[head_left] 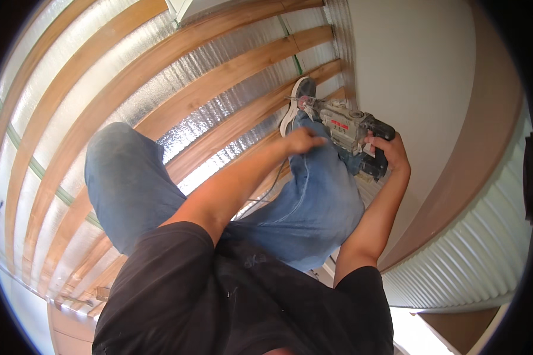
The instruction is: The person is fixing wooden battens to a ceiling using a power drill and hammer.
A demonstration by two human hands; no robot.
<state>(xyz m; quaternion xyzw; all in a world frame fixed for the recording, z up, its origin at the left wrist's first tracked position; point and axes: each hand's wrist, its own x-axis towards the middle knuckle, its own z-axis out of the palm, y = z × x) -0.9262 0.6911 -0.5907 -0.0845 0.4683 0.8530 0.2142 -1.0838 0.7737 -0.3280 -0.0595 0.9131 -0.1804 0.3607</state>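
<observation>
My right hand [391, 149] is wrapped round the black rear handle of a bulky, dusty grey power tool [344, 125] with a red label, which looks like a drill or hammer type. The tool lies beside my right leg, its front end pointing toward my shoe [303, 94]. Over the shin of my bent right leg [313, 195], my left hand [305, 141] is closed with its fingers curled, close to the tool's body. Whatever it may hold is hidden. A thin grey cord [272, 188] runs past my left forearm.
Long wooden battens [219, 74] lie in rows over shiny silver foil [186, 127], with green strips [71, 196] crossing between them. A plain pale wall panel [411, 65] rises on the right, beside a brown band [455, 195] and white corrugated sheeting [455, 266]. My left knee [121, 160] is bent over the battens.
</observation>
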